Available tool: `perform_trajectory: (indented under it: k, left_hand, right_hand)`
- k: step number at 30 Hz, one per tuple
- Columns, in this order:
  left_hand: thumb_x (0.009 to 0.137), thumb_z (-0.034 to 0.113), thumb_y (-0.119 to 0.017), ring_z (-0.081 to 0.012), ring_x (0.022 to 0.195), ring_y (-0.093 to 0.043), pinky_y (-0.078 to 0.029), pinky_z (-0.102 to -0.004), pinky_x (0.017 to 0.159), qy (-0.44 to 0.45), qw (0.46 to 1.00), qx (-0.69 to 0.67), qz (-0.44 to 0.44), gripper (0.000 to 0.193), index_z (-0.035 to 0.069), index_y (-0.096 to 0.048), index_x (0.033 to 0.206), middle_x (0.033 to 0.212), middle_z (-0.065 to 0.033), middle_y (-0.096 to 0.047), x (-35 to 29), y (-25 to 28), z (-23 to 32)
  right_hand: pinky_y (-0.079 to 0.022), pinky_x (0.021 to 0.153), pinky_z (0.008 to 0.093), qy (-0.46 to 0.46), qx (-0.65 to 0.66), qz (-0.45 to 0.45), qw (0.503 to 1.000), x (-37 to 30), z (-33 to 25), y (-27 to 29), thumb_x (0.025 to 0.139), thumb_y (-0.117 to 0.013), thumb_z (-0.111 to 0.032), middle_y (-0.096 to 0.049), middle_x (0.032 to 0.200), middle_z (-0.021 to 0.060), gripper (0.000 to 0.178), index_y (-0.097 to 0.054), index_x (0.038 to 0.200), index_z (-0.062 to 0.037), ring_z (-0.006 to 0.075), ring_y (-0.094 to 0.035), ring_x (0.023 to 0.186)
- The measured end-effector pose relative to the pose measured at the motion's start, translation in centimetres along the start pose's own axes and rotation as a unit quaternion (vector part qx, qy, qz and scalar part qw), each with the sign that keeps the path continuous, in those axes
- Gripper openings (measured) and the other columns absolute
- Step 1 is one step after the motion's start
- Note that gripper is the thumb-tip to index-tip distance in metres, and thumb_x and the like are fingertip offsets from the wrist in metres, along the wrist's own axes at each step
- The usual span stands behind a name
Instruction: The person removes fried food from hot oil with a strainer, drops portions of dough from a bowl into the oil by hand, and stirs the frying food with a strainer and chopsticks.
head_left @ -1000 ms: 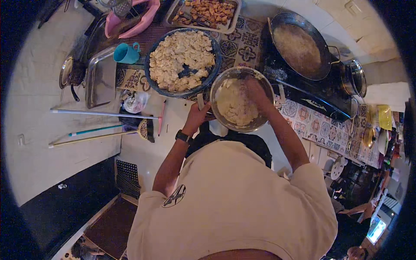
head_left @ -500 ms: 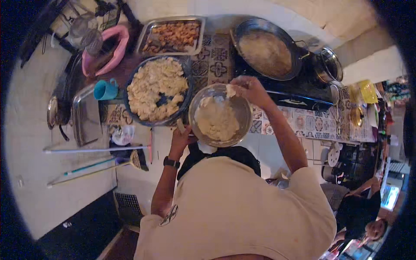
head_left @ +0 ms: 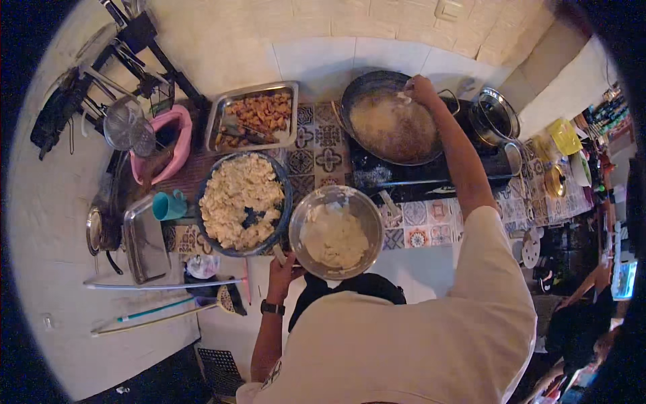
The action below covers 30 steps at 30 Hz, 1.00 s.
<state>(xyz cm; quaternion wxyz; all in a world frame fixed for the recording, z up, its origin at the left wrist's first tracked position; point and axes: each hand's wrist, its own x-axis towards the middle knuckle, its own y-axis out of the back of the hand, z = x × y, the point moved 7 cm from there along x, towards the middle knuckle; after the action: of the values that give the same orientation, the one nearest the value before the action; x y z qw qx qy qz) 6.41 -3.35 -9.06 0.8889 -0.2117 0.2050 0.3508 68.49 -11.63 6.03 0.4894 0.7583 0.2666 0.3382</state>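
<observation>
My left hand (head_left: 285, 271) grips the rim of a metal bowl (head_left: 377, 232) at its lower left; the bowl stands at the counter's front edge, against my body. Pale, batter-coated pieces (head_left: 333, 236) lie in it. My right arm reaches out over a dark wok (head_left: 351, 132) full of bubbling, foamy oil (head_left: 393, 124). Above the wok's far right rim, my right hand (head_left: 421, 90) has its fingers pinched on a small pale piece of battered food (head_left: 406, 95). Left of the bowl, a wide dark basin (head_left: 287, 222) holds a heap of more pale battered pieces (head_left: 242, 202).
At the back left, a metal tray (head_left: 294, 138) holds browned fried pieces and tongs. A turquoise mug (head_left: 169, 205) and a pink-rimmed container (head_left: 185, 145) stand further left. A metal pot (head_left: 515, 121) is right of the wok. Another person (head_left: 579, 337) is at the far right.
My right hand has gone from the metal bowl up and right to the wok, carrying a pale battered piece. My left hand keeps its grip on the bowl. The view has tilted up.
</observation>
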Motion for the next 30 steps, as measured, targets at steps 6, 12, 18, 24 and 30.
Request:
perform_trajectory:
  k: [6,12,18,24,30]
  left_hand:
    - [0.092,0.024,-0.054,-0.0216,0.074,-0.065,-0.059,-0.0344,0.067,0.008,1.0,0.008,0.024,0.026,-0.001,-0.051,0.1,0.088,-0.0127,-0.062,-0.8,0.1,-0.2]
    - [0.092,0.027,-0.054,-0.0167,0.072,-0.064,-0.057,-0.0308,0.063,-0.031,0.991,0.134,0.0,0.03,0.0,-0.056,0.105,0.088,-0.0081,-0.063,-0.4,0.5,0.1]
    - [0.09,0.027,-0.058,-0.0173,0.074,-0.064,-0.057,-0.0309,0.063,-0.025,0.998,0.064,0.01,0.029,-0.001,-0.056,0.098,0.084,-0.0069,-0.061,2.0,1.5,-1.2]
    - [0.091,0.026,-0.055,-0.0206,0.076,-0.065,-0.058,-0.0349,0.069,0.032,0.999,0.007,0.01,0.027,0.001,-0.053,0.101,0.09,-0.0101,-0.062,0.7,0.2,-0.2]
    - [0.093,0.023,-0.052,-0.0187,0.08,-0.064,-0.059,-0.0345,0.065,0.008,0.999,0.033,0.005,0.026,-0.002,-0.054,0.099,0.087,-0.0094,-0.061,0.5,0.5,-0.2]
  right_hand:
    - [-0.049,0.077,0.0412,0.04,-0.152,-0.002,0.988,4.0,-4.0,-3.2,0.074,-0.056,-0.02,-0.064,0.086,0.02,0.019,-0.064,0.081,-0.0038,0.0356,-0.061,0.084]
    - [-0.05,0.079,0.0385,0.079,0.145,0.177,0.97,1.4,-13.0,4.4,0.078,-0.055,-0.014,-0.065,0.083,0.0157,0.017,-0.067,0.087,-0.0058,0.0316,-0.064,0.081]
    - [-0.047,0.082,0.0391,0.25,0.18,-0.165,0.937,-17.7,-30.3,-2.5,0.081,-0.061,-0.017,-0.063,0.1,0.0159,0.022,-0.064,0.099,-0.0042,0.0311,-0.061,0.089]
    - [-0.046,0.084,0.0437,0.229,0.094,-0.318,0.915,-29.0,-31.2,-17.8,0.072,-0.056,-0.003,-0.06,0.1,0.021,0.035,-0.056,0.106,0.0,0.0362,-0.059,0.089]
    - [-0.046,0.085,0.043,0.238,0.014,-0.303,0.923,-31.1,-29.8,-20.0,0.066,-0.055,0.0,-0.058,0.099,0.0215,0.035,-0.058,0.101,0.0006,0.0374,-0.053,0.101]
